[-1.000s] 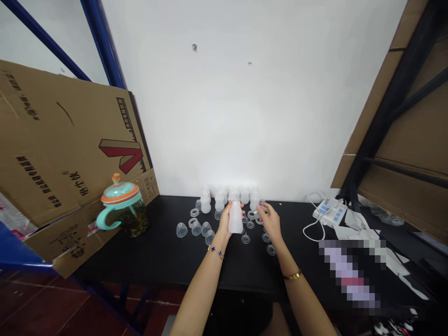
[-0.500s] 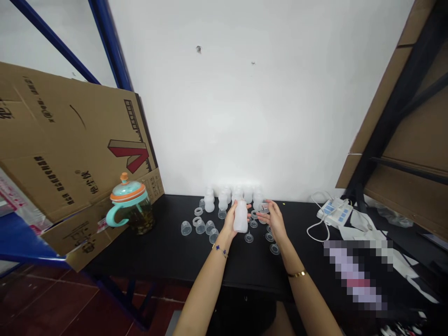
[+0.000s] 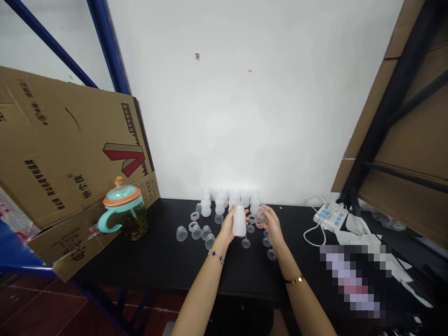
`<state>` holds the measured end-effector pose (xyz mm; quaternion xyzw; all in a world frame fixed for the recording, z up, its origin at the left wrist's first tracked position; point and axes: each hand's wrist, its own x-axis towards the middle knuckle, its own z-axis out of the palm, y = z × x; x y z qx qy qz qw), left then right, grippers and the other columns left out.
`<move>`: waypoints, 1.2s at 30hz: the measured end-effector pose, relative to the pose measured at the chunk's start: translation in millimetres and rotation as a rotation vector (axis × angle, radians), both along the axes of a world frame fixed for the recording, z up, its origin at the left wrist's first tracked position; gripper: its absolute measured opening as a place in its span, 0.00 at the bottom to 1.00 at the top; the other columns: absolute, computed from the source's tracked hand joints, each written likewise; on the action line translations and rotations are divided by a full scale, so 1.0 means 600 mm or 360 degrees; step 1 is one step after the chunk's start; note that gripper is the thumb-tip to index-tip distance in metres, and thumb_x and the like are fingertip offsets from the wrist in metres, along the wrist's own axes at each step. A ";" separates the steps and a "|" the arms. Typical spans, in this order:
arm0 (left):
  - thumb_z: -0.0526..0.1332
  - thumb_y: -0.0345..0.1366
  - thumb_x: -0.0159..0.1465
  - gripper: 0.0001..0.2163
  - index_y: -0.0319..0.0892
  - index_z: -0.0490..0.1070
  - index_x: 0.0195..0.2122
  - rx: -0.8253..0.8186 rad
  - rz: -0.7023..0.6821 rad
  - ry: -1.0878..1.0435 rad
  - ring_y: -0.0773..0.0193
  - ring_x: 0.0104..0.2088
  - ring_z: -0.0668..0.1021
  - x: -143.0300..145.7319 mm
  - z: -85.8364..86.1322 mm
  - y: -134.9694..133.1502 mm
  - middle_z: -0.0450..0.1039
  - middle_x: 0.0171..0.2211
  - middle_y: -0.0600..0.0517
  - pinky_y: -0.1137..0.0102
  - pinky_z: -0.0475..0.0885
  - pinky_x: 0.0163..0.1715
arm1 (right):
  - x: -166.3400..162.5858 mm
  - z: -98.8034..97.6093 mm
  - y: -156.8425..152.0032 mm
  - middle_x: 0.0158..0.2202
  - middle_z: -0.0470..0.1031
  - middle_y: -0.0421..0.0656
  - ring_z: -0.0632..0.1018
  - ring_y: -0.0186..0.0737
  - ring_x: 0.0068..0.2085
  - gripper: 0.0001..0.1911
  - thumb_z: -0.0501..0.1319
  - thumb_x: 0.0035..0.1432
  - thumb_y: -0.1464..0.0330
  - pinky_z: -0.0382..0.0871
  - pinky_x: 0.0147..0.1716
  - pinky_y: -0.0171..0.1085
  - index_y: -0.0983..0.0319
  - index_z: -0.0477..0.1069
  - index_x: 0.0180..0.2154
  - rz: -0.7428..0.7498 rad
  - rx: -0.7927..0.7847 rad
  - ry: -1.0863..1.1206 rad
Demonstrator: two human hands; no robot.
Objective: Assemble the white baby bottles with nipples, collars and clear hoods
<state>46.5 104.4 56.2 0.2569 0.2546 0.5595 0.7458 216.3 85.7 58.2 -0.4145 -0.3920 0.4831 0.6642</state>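
a white wall stands behind the black worktop (image 3: 157, 261), where a row of white bottles (image 3: 206, 208) lines the back edge. over the worktop's middle, short of that row, the left hand (image 3: 229, 226) is wrapped around a white bottle (image 3: 239, 223); its long axis runs from the front edge toward the back, neck toward the wall and base toward the person. the right hand (image 3: 273, 225), apart from it, pinches a clear piece (image 3: 262, 212). clear domed caps (image 3: 181, 234) lie toward the left edge, a lidded jug (image 3: 135, 224) beyond them.
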 end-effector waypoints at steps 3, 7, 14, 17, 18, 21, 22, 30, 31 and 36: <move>0.57 0.51 0.68 0.23 0.34 0.74 0.50 -0.0041 -0.0040 0.0052 0.60 0.30 0.81 0.000 -0.001 0.002 0.78 0.49 0.37 0.67 0.77 0.28 | 0.000 0.000 0.000 0.45 0.78 0.44 0.80 0.43 0.37 0.26 0.69 0.49 0.51 0.73 0.22 0.32 0.58 0.73 0.46 0.0013 -0.0018 0.0016; 0.57 0.51 0.68 0.23 0.33 0.74 0.49 0.0016 -0.0076 0.0031 0.61 0.27 0.80 -0.002 -0.005 0.004 0.80 0.42 0.38 0.67 0.77 0.28 | -0.001 0.002 0.000 0.45 0.78 0.45 0.80 0.42 0.35 0.27 0.70 0.48 0.51 0.71 0.21 0.32 0.59 0.73 0.46 0.0014 -0.0043 0.0015; 0.68 0.40 0.62 0.17 0.33 0.74 0.47 0.0044 -0.0077 0.0092 0.62 0.27 0.80 -0.003 -0.006 0.001 0.80 0.37 0.41 0.69 0.77 0.28 | -0.002 0.000 -0.001 0.43 0.78 0.44 0.80 0.41 0.33 0.26 0.70 0.48 0.51 0.71 0.21 0.32 0.59 0.74 0.44 0.0033 -0.0017 0.0047; 0.71 0.33 0.58 0.17 0.33 0.74 0.47 0.0093 -0.0043 0.0086 0.62 0.30 0.81 -0.002 -0.005 -0.001 0.80 0.36 0.43 0.70 0.77 0.31 | -0.001 -0.002 0.002 0.43 0.78 0.44 0.80 0.40 0.33 0.25 0.71 0.48 0.51 0.71 0.21 0.32 0.59 0.74 0.44 0.0032 -0.0016 0.0080; 0.71 0.32 0.57 0.18 0.33 0.74 0.47 0.0107 -0.0039 0.0095 0.62 0.30 0.81 -0.002 -0.004 -0.002 0.79 0.34 0.44 0.71 0.77 0.31 | 0.000 -0.003 0.003 0.43 0.79 0.44 0.80 0.40 0.33 0.25 0.71 0.48 0.51 0.71 0.21 0.32 0.59 0.74 0.44 0.0030 -0.0013 0.0092; 0.72 0.33 0.56 0.18 0.33 0.74 0.46 0.0152 -0.0062 0.0148 0.62 0.29 0.81 -0.001 -0.004 -0.002 0.79 0.31 0.44 0.72 0.76 0.30 | 0.001 -0.004 0.004 0.43 0.79 0.45 0.81 0.40 0.32 0.25 0.72 0.48 0.52 0.72 0.22 0.32 0.59 0.74 0.43 0.0022 0.0021 0.0119; 0.73 0.33 0.56 0.17 0.33 0.74 0.45 0.0176 -0.0073 0.0165 0.62 0.29 0.81 0.000 -0.005 -0.003 0.79 0.31 0.43 0.72 0.75 0.30 | 0.001 -0.004 0.004 0.43 0.79 0.45 0.81 0.40 0.33 0.25 0.72 0.48 0.52 0.73 0.23 0.32 0.59 0.73 0.43 0.0019 0.0034 0.0127; 0.74 0.35 0.54 0.17 0.35 0.75 0.42 0.0312 -0.0063 0.0161 0.59 0.32 0.82 0.001 -0.002 -0.005 0.80 0.34 0.43 0.70 0.76 0.32 | -0.001 -0.004 0.005 0.42 0.79 0.45 0.82 0.46 0.43 0.20 0.75 0.46 0.56 0.79 0.39 0.38 0.60 0.76 0.38 -0.0001 0.0102 0.0188; 0.74 0.35 0.54 0.17 0.34 0.75 0.41 0.0317 -0.0066 0.0160 0.59 0.32 0.82 0.001 -0.001 -0.006 0.80 0.35 0.43 0.70 0.76 0.32 | -0.002 -0.004 0.006 0.42 0.79 0.45 0.82 0.47 0.44 0.20 0.75 0.46 0.56 0.79 0.41 0.39 0.60 0.76 0.37 -0.0008 0.0117 0.0196; 0.72 0.38 0.56 0.18 0.34 0.76 0.44 0.0334 -0.0163 0.0160 0.60 0.34 0.81 0.001 -0.001 -0.006 0.79 0.40 0.41 0.70 0.77 0.32 | 0.000 -0.003 0.009 0.45 0.80 0.45 0.81 0.50 0.48 0.20 0.74 0.47 0.54 0.79 0.44 0.41 0.60 0.76 0.37 -0.0077 0.0181 0.0313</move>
